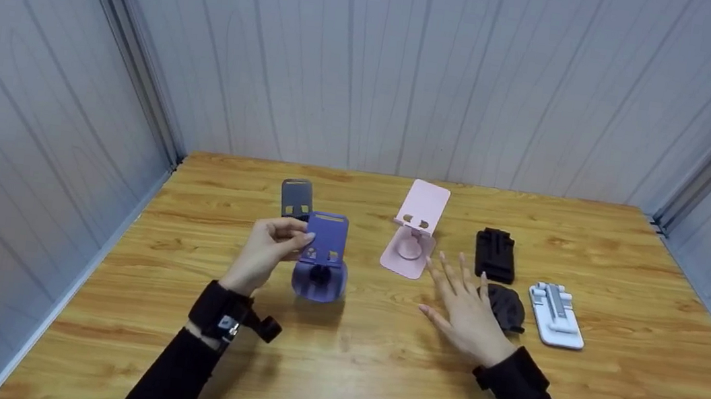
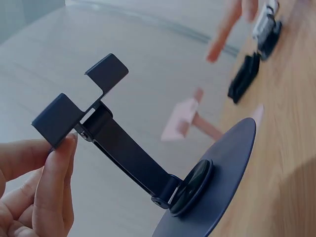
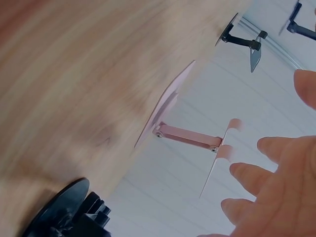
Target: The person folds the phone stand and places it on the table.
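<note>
My left hand [image 1: 260,250] pinches the side of a purple phone stand [image 1: 328,231] by its upper plate, thumb in front and fingers behind. In the left wrist view, the stand's arm [image 2: 131,158] slants down to a rounded base [image 2: 237,153], with two curved lips at the top. My right hand [image 1: 470,316] is spread over the table, palm down, holding nothing. Beyond its fingertips a pink phone stand [image 1: 426,203] stands unfolded. A black round-based stand [image 1: 506,306] is partly hidden beside that hand.
Behind the purple stand, a dark grey phone stand [image 1: 297,191] stands unfolded. At the right lie a folded black stand [image 1: 495,257] and a folded white stand [image 1: 558,319]. Pale panel walls [image 1: 378,67] enclose the wooden table [image 1: 374,378] at the back and sides.
</note>
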The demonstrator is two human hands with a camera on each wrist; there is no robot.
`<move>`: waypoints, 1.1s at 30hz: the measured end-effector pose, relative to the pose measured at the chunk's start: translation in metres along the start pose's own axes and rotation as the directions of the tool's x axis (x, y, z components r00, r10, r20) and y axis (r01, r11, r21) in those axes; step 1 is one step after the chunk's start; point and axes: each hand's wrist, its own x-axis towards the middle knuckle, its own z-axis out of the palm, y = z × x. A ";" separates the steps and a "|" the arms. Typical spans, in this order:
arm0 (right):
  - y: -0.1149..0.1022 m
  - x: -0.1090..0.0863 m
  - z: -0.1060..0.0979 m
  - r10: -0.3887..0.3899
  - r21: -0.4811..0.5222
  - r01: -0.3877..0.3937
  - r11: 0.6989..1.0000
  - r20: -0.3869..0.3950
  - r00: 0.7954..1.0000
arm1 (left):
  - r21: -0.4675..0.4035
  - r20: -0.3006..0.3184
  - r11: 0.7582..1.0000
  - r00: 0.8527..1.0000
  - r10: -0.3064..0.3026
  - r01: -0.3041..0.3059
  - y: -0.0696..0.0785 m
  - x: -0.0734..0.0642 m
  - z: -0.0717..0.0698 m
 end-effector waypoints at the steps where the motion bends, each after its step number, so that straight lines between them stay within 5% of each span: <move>1: 0.000 0.000 0.000 0.001 0.004 -0.001 1.000 0.000 1.000 | -0.011 0.008 1.000 1.000 0.006 -0.006 0.001 0.000 0.004; 14: -0.004 0.001 0.002 -0.052 0.143 0.059 0.988 -0.048 0.998 | -0.165 0.114 0.986 0.992 0.058 -0.039 0.000 0.003 0.057; 21: -0.006 0.004 -0.004 0.052 0.354 -0.062 0.933 0.039 0.998 | -0.205 0.145 0.978 0.987 0.072 -0.042 0.002 0.004 0.083; 24: -0.006 0.005 -0.008 0.077 0.517 -0.121 0.848 0.106 0.991 | -0.212 0.160 0.976 0.985 0.071 -0.036 0.003 0.004 0.092; 27: -0.005 0.006 -0.009 0.063 0.744 -0.188 0.642 0.193 0.979 | -0.219 0.162 0.975 0.984 0.076 -0.039 0.002 0.003 0.101; 30: -0.006 0.007 -0.009 0.072 0.857 -0.288 0.428 0.285 0.956 | -0.221 0.160 0.974 0.983 0.087 -0.050 0.001 0.003 0.107; 31: -0.006 0.007 -0.009 0.075 0.870 -0.313 0.382 0.308 0.948 | -0.222 0.158 0.974 0.983 0.091 -0.054 0.001 0.002 0.109; 33: -0.007 0.007 -0.009 0.094 0.876 -0.344 0.339 0.332 0.939 | -0.226 0.156 0.972 0.983 0.098 -0.061 0.001 0.001 0.111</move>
